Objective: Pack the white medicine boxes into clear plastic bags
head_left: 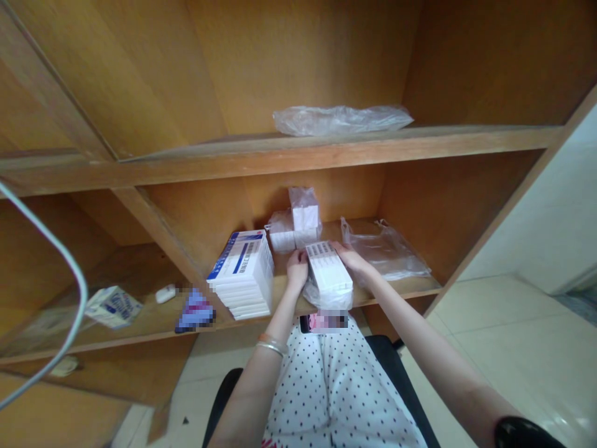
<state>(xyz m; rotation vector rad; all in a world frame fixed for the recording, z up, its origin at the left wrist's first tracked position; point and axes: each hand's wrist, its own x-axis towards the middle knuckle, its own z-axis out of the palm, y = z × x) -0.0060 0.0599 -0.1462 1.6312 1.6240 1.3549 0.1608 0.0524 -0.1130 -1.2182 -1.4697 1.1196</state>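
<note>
A stack of small white boxes (330, 269) with printed tops lies on the lower shelf in front of me. Clear plastic bag (326, 300) film wraps its near end and sides. My left hand (297, 269) is closed against the left side of the stack, at the bag's edge; its fingertips are hidden. On the other side, my right hand (349, 256) curls around the far right corner of the stack, with its fingers partly out of sight. Just left of my left hand stands a taller pile of white and blue boxes (242, 274).
Behind the stack are white boxes in plastic bags (304, 218). A flat clear bag (392, 252) lies to the right, and another plastic bag (342, 120) on the upper shelf (326, 154). Left are a carton (113, 307), a small white object (165, 294) and a cable (77, 267). A phone (323, 322) is in my lap.
</note>
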